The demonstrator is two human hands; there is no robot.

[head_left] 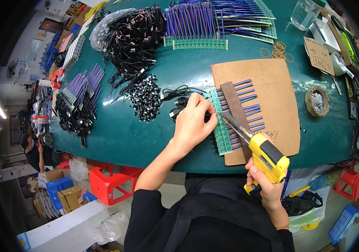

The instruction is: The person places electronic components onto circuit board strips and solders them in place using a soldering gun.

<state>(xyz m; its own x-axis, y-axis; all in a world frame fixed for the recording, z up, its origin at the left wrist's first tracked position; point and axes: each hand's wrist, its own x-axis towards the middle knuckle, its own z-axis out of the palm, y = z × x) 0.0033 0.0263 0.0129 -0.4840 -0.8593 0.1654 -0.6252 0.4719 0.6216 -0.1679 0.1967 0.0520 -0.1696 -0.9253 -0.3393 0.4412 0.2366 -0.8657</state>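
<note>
My right hand (263, 178) grips a yellow soldering gun (269, 156). Its metal tip reaches the green circuit board strip (221, 133), close to my left fingertips. My left hand (194, 124) is closed in a pinch at the strip's left edge; what it pinches is hidden by the fingers. Rows of purple and blue wires (253, 110) stick out from the strip's right side. Across them lies a rusty flat metal bar (235, 105). Strip, wires and bar rest on a brown cardboard sheet (282, 105). Black cables (180, 102) lie just beyond my left hand.
Small black-and-silver parts (145, 97) are heaped left of the cables, below a big black cable pile (135, 38). Wired boards (200, 25) are stacked at the back; a wired bundle (78, 94) lies left. A solder coil (317, 101) and rubber bands (278, 51) lie right.
</note>
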